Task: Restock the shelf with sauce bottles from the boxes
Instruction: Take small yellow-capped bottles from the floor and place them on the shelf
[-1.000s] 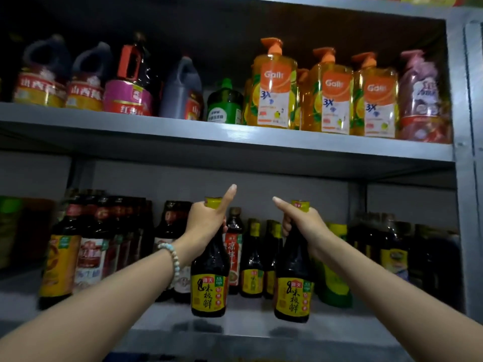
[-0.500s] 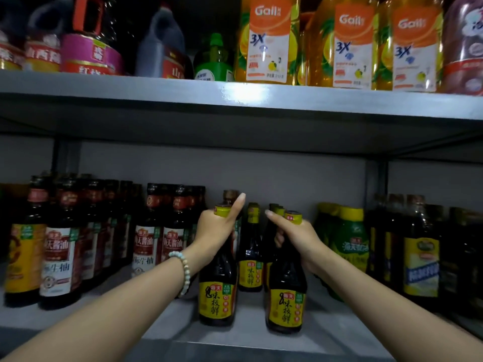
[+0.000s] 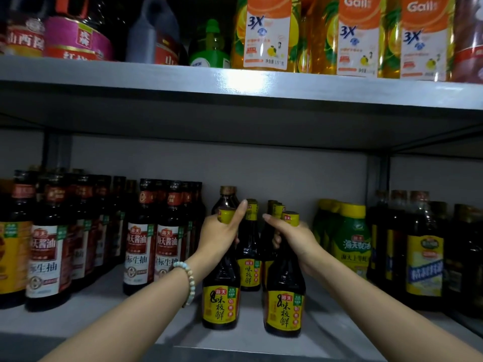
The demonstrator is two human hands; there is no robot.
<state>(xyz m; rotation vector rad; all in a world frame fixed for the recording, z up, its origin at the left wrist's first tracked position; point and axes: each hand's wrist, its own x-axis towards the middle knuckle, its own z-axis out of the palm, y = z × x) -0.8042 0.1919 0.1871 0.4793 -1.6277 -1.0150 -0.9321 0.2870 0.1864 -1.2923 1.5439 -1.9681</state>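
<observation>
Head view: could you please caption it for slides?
Left hand holds the left sauce bottle, right hand the right sauce bottle, on the lower shelf.

At lower centre, the left sauce bottle and right sauce bottle look dark and glossy to me, and their yellow labels are shiny. The shelf reads as matt, grey-painted metal. Upper right, the dish soap bottles are glossy translucent plastic. The bracelet has smooth beads.

You read 海天 味极鲜 on the yellow labels of the left sauce bottle and the right sauce bottle. The white-labelled bottles say 海天酱油, and the orange bottles above say "Gall" and "3X".
</observation>
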